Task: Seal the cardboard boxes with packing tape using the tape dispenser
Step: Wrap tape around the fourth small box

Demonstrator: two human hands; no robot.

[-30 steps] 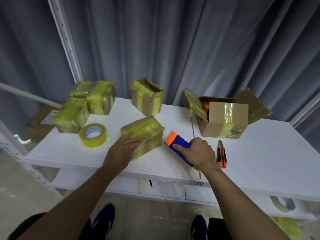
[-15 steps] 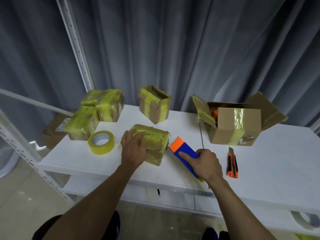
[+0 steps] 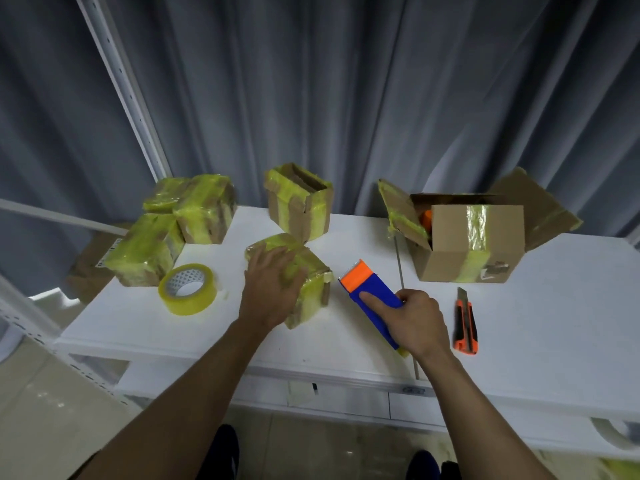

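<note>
Blue tape dispenser (image 3: pixel 372 299) in right hand (image 3: pixel 415 320), left hand (image 3: pixel 270 289) on taped box (image 3: pixel 313 289)

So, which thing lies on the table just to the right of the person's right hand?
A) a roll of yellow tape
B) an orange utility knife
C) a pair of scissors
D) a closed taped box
B: the utility knife, orange and black, lies on the table beside the right hand, which grips the tape dispenser.
</note>
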